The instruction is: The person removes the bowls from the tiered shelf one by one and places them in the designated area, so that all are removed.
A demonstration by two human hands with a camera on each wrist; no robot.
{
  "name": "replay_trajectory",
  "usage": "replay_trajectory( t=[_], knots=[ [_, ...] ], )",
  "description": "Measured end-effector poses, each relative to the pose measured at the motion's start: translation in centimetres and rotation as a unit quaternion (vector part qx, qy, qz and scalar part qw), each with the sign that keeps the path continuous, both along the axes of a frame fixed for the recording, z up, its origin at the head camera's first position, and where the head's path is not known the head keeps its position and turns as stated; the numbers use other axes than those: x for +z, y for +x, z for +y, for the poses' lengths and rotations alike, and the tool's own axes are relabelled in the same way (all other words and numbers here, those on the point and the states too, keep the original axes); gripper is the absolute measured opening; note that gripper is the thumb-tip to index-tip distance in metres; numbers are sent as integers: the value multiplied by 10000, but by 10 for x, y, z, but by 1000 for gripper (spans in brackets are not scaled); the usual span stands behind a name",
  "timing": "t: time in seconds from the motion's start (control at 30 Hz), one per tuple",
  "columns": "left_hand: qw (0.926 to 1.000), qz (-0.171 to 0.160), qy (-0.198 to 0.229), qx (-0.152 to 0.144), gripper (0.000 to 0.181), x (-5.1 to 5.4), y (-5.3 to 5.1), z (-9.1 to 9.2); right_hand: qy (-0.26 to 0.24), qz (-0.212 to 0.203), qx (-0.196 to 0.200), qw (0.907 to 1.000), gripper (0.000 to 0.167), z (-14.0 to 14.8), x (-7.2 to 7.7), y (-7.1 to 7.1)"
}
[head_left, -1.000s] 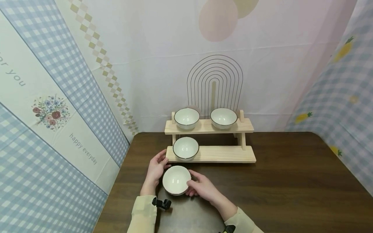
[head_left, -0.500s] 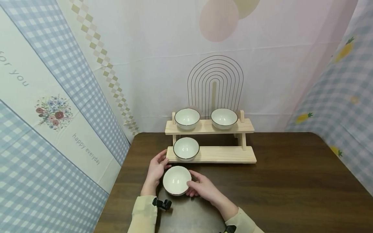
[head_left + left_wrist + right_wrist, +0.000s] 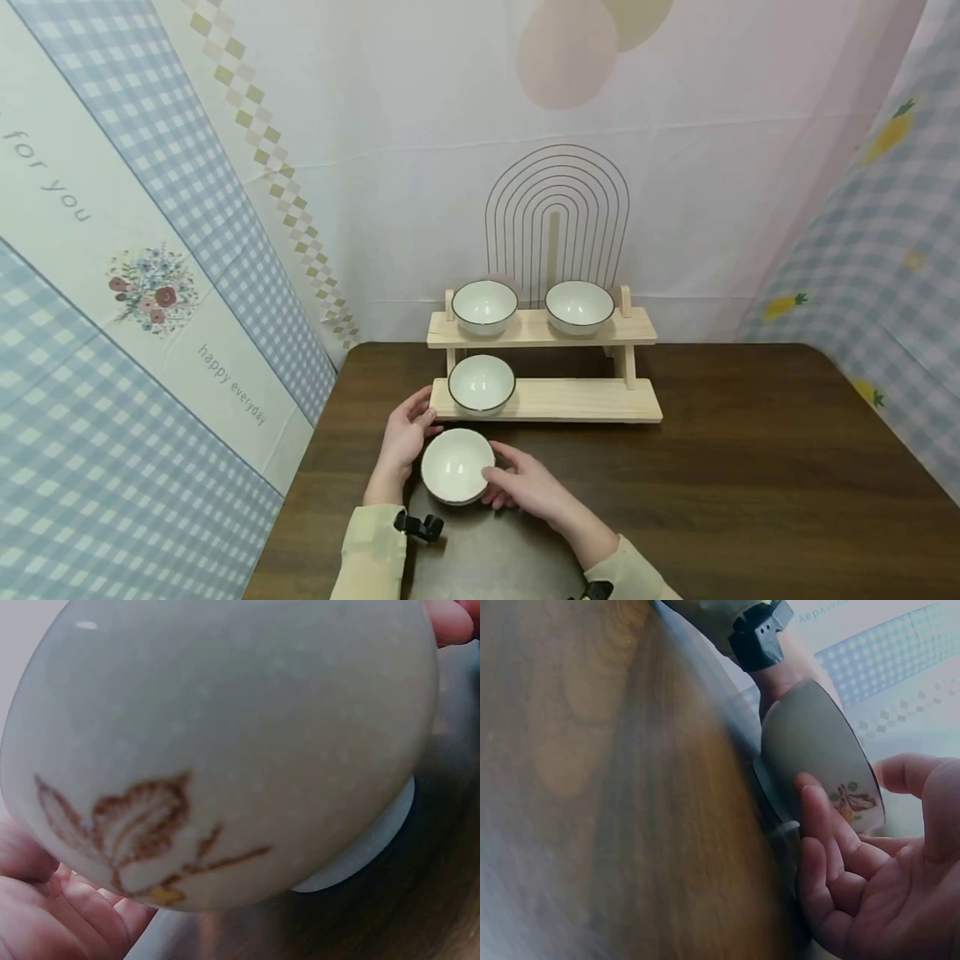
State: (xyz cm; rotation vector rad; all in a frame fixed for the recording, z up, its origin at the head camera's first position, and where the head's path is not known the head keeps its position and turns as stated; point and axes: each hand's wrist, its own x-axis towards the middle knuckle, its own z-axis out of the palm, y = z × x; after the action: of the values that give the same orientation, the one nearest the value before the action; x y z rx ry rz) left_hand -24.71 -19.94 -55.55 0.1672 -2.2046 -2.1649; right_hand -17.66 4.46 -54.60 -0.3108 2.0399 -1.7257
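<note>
Far left: one blue-checked cloth (image 3: 172,150), one bouquet print (image 3: 153,290) on it. Left hand (image 3: 403,435) next, at left end of the one two-tier wooden stand (image 3: 585,400), fingers touching lower shelf; can't tell if they clamp it. Four white dark-rimmed bowls total. Held bowl (image 3: 457,467), one, just in front of lower shelf's left end, above or on the bench (image 3: 750,467), can't tell which; brown leaf print on its outside. Lower bowl (image 3: 482,384), one, on lower shelf, left part. Upper-left bowl (image 3: 484,307) on top shelf. Right hand (image 3: 528,490): thumb at rim, fingers clamped on held bowl's right side. Upper-right bowl (image 3: 579,307), second on top shelf. Two pale sleeves, one black device per wrist.
</note>
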Motion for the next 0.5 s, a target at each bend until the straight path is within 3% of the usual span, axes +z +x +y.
replay_trajectory(
  t=[0.23, 0.5],
  knots=[
    [10000, 3, 7, -43, 46, 0, 0, -1, 135, 211, 104, 9996, 66, 14, 1, -10],
    [10000, 12, -9, -67, 46, -1, -3, -1, 180, 437, 42, 9989, 46, 35, 7, -18]
  ],
)
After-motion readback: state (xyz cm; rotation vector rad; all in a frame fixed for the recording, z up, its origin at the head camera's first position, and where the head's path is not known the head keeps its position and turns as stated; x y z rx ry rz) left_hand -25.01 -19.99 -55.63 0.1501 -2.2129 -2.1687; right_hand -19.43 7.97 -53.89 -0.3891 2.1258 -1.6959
